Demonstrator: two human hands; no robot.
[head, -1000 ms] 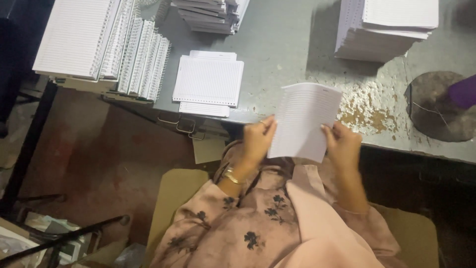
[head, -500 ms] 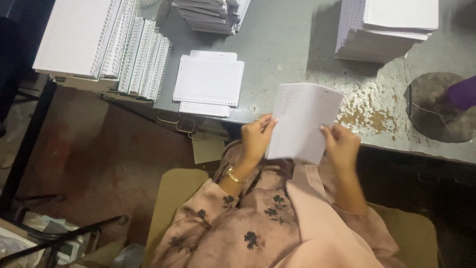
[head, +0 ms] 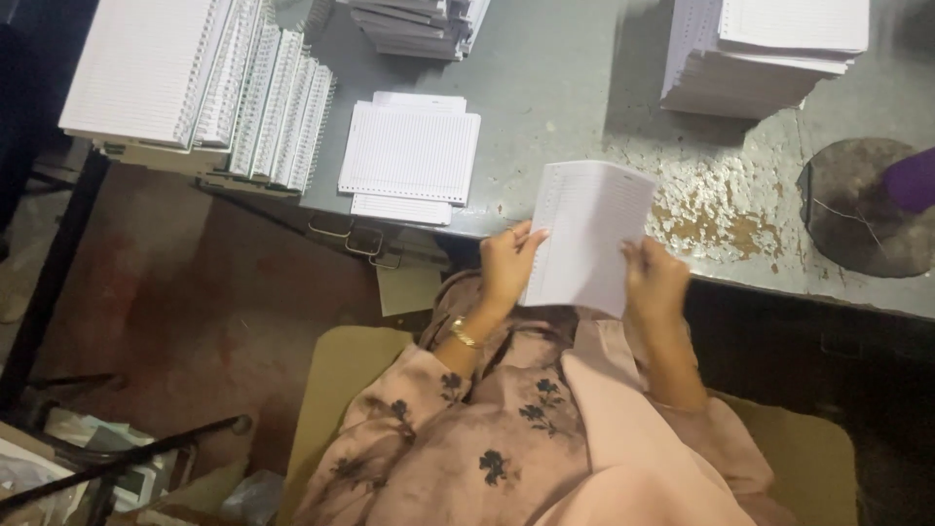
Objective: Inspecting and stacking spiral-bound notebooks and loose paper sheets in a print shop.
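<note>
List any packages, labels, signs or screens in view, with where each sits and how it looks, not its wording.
No packages, labels, signs or screens show; only printed paper goods.
Sheaf of ruled sheets: held by left hand and right hand, white, rectangular.
Small punched stack: on the grey table, white.
Spiral-bound pads: table's left edge, leaning in a row.
Tall sheet pile: far right, white.

Both hands (head: 584, 278) gripping a sheaf of punched ruled sheets (head: 590, 237), grey table (head: 555, 107), paper stacks (head: 760, 49) behind
</note>
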